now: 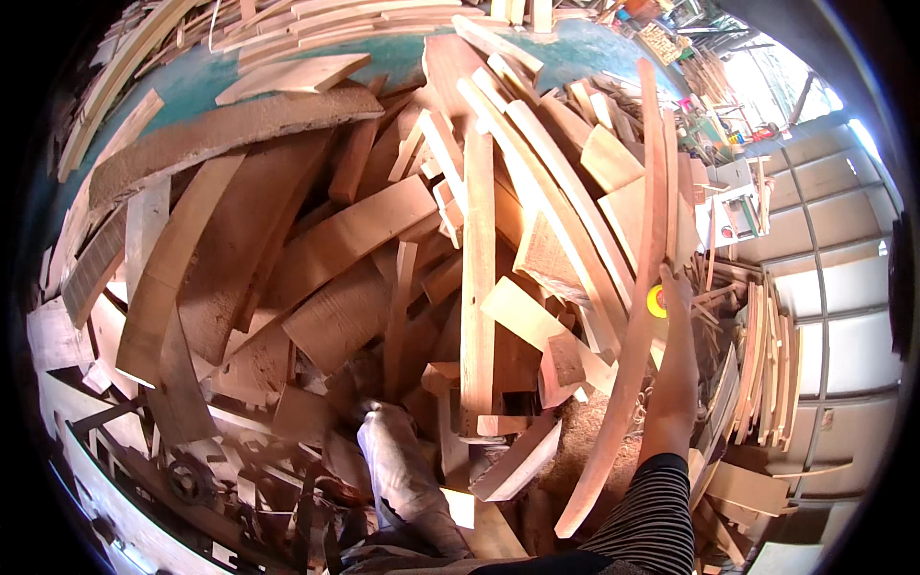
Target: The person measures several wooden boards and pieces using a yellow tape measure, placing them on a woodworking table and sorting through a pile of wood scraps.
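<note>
Head view: our right hand [676,287] is up against a long curved strip [637,316], fingers wrapped on its upper part beside a yellow disc [655,301]. The strip runs from high in the pile down to the floor by our striped sleeve [647,517]. Left hand isn't in view, so we can't tell its fingers. Below us is a leg [402,479], standing in a heap of wood offcuts [335,249]. Stacked slats [767,364] are to the right.

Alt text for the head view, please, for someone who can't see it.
The right hand grips a long curved wooden strip standing over a heap of wood offcuts. A trouser leg steps into the heap; stacked strips lie to the right. No left hand shows.
</note>
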`<state>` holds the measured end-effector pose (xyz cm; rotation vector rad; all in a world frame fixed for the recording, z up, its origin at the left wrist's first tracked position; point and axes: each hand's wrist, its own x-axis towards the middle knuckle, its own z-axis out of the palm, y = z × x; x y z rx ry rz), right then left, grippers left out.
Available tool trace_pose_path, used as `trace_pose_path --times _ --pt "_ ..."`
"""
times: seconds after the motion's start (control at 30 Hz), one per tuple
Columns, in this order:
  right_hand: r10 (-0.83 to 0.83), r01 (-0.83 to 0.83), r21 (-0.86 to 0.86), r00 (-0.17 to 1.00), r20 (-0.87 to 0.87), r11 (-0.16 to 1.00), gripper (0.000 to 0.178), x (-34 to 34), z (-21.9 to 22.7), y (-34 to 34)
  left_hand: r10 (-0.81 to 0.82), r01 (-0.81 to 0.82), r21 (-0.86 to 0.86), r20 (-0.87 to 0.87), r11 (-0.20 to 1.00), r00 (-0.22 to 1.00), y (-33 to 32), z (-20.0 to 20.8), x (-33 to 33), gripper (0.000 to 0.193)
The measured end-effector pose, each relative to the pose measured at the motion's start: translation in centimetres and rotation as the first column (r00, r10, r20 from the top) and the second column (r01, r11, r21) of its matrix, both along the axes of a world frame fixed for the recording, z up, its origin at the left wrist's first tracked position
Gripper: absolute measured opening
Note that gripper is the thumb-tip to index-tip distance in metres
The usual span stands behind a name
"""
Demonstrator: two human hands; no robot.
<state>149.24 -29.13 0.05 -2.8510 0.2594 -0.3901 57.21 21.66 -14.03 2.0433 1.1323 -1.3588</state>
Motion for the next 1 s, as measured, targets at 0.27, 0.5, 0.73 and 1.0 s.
trace_pose_path --times 0.27,0.5,0.73,1.0 --pt "-0.096 0.063 -0.131 0.961 -0.26 0.989 0.06 3.8 1.3 -3.7 0.038 -0.04 -0.042 -0.032 0.998 0.999 -0.7 -0.1 -0.3 0.048" --pt "-0.066 0.115 0.338 0.986 -0.155 0.934 0.045 -5.1 9.9 -1.8 0.007 -0.006 -0.048 0.019 0.999 1.0 0.7 -0.4 -2.5 0.049" --pt "0.136 0.144 0.989 0.98 -0.148 0.039 0.031 -31.0 10.9 10.0 -0.084 0.089 -0.006 0.272 0.996 0.959 1.2 -4.9 -9.8 0.064" --pt "0.506 0.211 0.849 0.859 0.076 -0.485 0.047 -59.4 5.1 20.9 0.168 -0.05 -0.166 0.845 0.985 0.508 3.5 6.9 4.5 0.044"
